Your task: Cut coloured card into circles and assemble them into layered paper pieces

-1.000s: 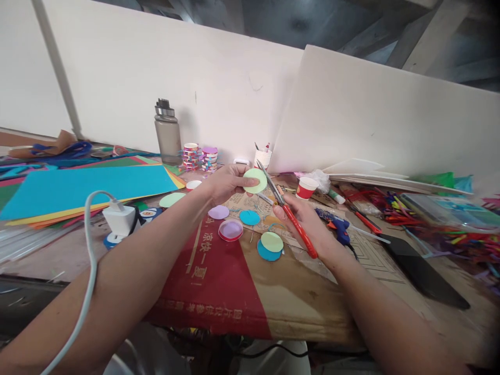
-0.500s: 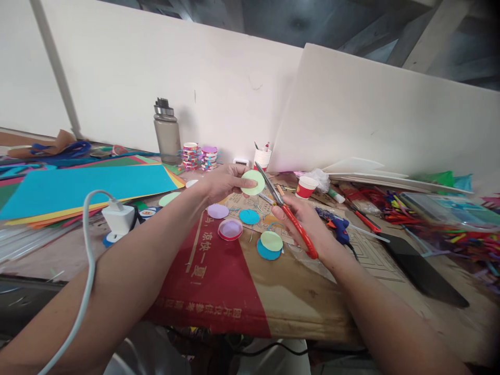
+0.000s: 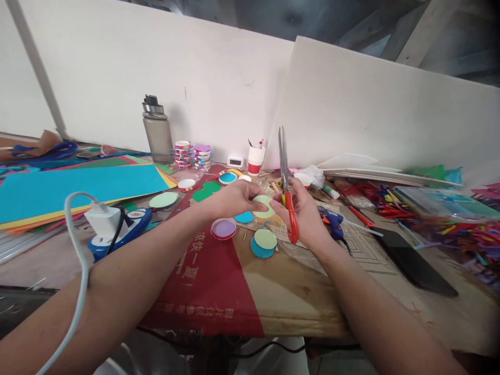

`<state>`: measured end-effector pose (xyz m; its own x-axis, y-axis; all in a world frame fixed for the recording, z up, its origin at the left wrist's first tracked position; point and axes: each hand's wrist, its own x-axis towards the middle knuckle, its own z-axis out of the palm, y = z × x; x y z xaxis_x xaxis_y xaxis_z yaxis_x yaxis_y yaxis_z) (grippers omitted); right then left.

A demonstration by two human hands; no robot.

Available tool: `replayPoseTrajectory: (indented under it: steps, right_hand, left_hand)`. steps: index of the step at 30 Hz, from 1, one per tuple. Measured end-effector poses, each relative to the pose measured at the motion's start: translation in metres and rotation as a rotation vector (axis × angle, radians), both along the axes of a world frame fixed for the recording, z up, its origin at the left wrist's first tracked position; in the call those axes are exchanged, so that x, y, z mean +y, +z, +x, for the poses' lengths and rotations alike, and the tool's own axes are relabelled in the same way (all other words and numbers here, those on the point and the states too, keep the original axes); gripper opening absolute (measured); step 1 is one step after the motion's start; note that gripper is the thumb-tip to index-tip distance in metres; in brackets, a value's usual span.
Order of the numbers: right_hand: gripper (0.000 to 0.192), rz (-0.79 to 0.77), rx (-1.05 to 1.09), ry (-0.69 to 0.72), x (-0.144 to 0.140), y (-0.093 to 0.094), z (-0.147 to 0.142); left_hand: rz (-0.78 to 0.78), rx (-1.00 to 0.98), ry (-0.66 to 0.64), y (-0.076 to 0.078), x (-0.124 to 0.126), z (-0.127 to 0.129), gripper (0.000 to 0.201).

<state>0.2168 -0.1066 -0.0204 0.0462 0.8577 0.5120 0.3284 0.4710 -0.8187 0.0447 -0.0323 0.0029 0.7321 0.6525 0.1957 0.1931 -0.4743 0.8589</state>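
Between thumb and fingers, my left hand (image 3: 238, 199) pinches a pale green paper circle (image 3: 263, 207) by its left side. My right hand (image 3: 302, 211) is closed on red-handled scissors (image 3: 289, 203), their blades pointing up and away from the paper. The right thumb and a fingertip also reach the circle's right edge. Below the hands, another pale green circle (image 3: 266, 239) overlaps a blue circle (image 3: 262, 250). A lilac disc with a red rim (image 3: 223, 228) lies to the left. Part of a blue circle (image 3: 244, 217) shows under my left hand.
A blue power strip (image 3: 137, 225) with a white charger (image 3: 102, 224) is at left, its cable crossing my left forearm. Coloured sheets (image 3: 86, 190) and a bottle (image 3: 157, 133) stand behind. A blue glue gun (image 3: 332, 221) and black tablet (image 3: 414, 263) lie right.
Both hands have come together lower down around the pale green circle. The scissors have swung upright, away from its edge, and the right fingers now touch the paper. The view has shifted slightly.
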Motion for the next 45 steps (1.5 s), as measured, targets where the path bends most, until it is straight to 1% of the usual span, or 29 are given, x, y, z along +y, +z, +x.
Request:
replayPoseTrajectory:
  steps: [2, 4, 7, 9, 11, 14, 16, 21, 24, 28, 32, 37, 45]
  right_hand:
    - [0.05, 0.007, 0.003, 0.006, 0.001, -0.001, -0.001]
    - [0.047, 0.026, 0.044, -0.015, 0.002, -0.003, 0.0]
    - [0.045, 0.058, 0.177, -0.054, 0.004, -0.007, 0.002]
    - [0.045, 0.065, 0.251, -0.066, 0.007, -0.01, 0.005]
    - [0.044, 0.073, 0.288, -0.083, 0.008, -0.011, 0.005]
    - [0.041, 0.087, 0.309, -0.086, 0.008, -0.01, 0.002]
    - [0.041, 0.084, 0.312, -0.067, 0.005, -0.008, -0.001]
    - [0.038, 0.05, 0.221, -0.082, 0.0, -0.004, -0.004]
    - [0.034, 0.044, 0.086, -0.095, 0.0, -0.005, -0.001]
    - [0.03, 0.018, -0.133, -0.039, 0.001, -0.007, 0.002]
    - [0.029, -0.038, -0.274, 0.021, -0.001, -0.009, 0.0]
    - [0.033, -0.046, -0.27, 0.034, -0.003, -0.008, -0.004]
    - [0.03, -0.047, -0.245, 0.044, -0.003, -0.01, -0.006]
  left_hand:
    - [-0.023, 0.018, -0.001, 0.001, -0.003, 0.001, 0.016]
    - [-0.068, -0.011, 0.01, 0.0, -0.005, 0.003, 0.018]
    - [-0.172, -0.161, 0.052, -0.007, -0.007, 0.01, 0.024]
    - [-0.262, -0.301, 0.086, -0.014, -0.008, 0.017, 0.029]
    - [-0.319, -0.424, 0.127, -0.022, -0.01, 0.023, 0.033]
    - [-0.392, -0.502, 0.134, -0.031, -0.011, 0.029, 0.04]
    - [-0.427, -0.516, 0.136, -0.033, -0.012, 0.03, 0.041]
    - [-0.471, -0.51, 0.141, -0.027, -0.008, 0.027, 0.038]
    - [-0.487, -0.582, 0.156, -0.02, -0.003, 0.023, 0.037]
    - [-0.507, -0.71, 0.185, -0.012, 0.003, 0.016, 0.04]
    - [-0.508, -0.746, 0.217, -0.007, 0.003, 0.012, 0.04]
    - [-0.52, -0.793, 0.259, -0.007, -0.001, 0.015, 0.038]
    - [-0.602, -0.886, 0.244, -0.016, -0.006, 0.024, 0.033]
